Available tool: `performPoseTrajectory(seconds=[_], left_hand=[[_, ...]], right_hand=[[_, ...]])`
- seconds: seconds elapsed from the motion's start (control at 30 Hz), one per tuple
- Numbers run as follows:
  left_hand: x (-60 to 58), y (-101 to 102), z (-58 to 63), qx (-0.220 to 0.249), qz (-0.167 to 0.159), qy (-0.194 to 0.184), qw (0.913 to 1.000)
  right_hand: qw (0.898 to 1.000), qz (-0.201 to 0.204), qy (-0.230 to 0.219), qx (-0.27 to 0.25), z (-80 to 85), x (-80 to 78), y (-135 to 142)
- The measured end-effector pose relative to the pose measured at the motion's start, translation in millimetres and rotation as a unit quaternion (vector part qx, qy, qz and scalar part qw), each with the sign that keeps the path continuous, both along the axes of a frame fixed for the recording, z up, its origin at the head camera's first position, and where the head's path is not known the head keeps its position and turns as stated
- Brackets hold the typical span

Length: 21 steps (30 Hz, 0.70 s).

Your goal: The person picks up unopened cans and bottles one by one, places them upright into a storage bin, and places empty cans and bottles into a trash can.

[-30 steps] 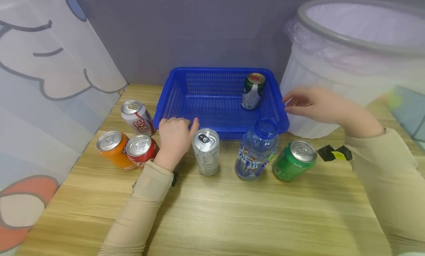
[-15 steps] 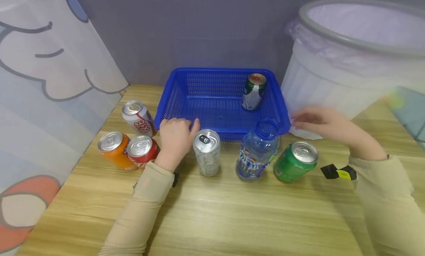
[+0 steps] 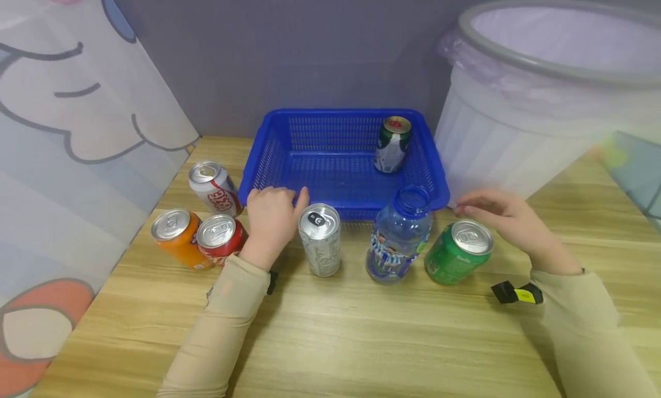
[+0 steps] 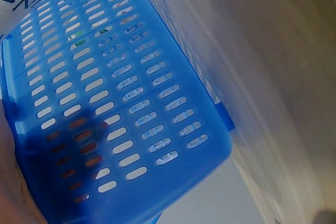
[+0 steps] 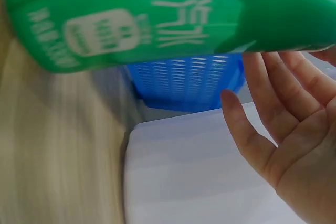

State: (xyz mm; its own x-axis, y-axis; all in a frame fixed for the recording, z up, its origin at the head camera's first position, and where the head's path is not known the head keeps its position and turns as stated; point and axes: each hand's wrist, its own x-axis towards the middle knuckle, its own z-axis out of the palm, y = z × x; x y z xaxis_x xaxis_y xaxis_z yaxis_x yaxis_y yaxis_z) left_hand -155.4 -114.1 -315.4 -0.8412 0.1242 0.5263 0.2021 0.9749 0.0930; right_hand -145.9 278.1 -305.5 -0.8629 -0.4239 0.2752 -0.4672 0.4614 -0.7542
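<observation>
My left hand [image 3: 271, 217] grips the front rim of a blue plastic basket [image 3: 330, 171]; in the left wrist view reddish fingers show through the slotted basket wall [image 4: 121, 103]. A silver can [image 3: 320, 243] stands just right of that hand, and a red can [image 3: 219, 237] is by its wrist. Fingers spread and slightly bent, my right hand [image 3: 503, 217] hovers at the back right of a green soda can [image 3: 457, 252] and holds nothing. The right wrist view has the green can's side across the top, with fingertips beyond it. A clear blue bottle [image 3: 400, 237] stands left of that can.
Inside the basket a green and white can [image 3: 391, 148] stands at the right. Orange [image 3: 181, 243] and white [image 3: 217, 191] cans are grouped at the left. A large white lined trash bin [image 3: 496, 123] rises behind the right hand. Grey wall backs the wooden table [image 3: 361, 340].
My right hand has come down and nearer, from beside the basket's right edge to the green can. The left hand stays at the basket rim.
</observation>
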Motion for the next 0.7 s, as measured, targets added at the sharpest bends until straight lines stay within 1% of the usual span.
performPoseTrajectory(seconds=[0.13, 0.27, 0.37, 0.4, 0.47, 0.53, 0.63, 0.7], left_hand=[[0.0, 0.0, -0.7, 0.001, -0.001, 0.002, 1.0000], [-1.7, -0.3, -1.6, -0.004, 0.000, 0.002, 1.0000], [-3.0, -1.0, -2.5, -0.003, 0.002, 0.000, 1.0000], [-2.9, -1.2, -2.5, -0.002, 0.003, 0.000, 1.0000], [-2.7, -1.8, -2.7, 0.000, 0.004, 0.001, 1.0000], [-2.3, -1.9, -2.8, 0.002, 0.003, 0.003, 1.0000], [-2.1, -1.5, -3.0, 0.003, 0.000, 0.005, 1.0000], [-2.3, -1.0, -3.3, 0.004, -0.002, 0.004, 1.0000]], right_hand=[[1.000, 0.006, -0.020, -0.019, -3.7, 0.6, 1.9], [0.999, 0.019, -0.039, -0.024, -7.8, -1.0, 5.5], [0.998, 0.018, -0.063, -0.024, -13.7, -4.3, 10.5], [0.996, 0.024, -0.076, -0.028, -15.9, -6.0, 12.5], [0.993, 0.050, -0.101, -0.031, -20.2, -9.3, 16.8], [0.986, 0.098, -0.129, -0.028, -24.0, -12.0, 21.6], [0.971, 0.180, -0.158, -0.006, -28.3, -15.1, 27.6], [0.959, 0.224, -0.172, 0.006, -30.0, -15.8, 29.9]])
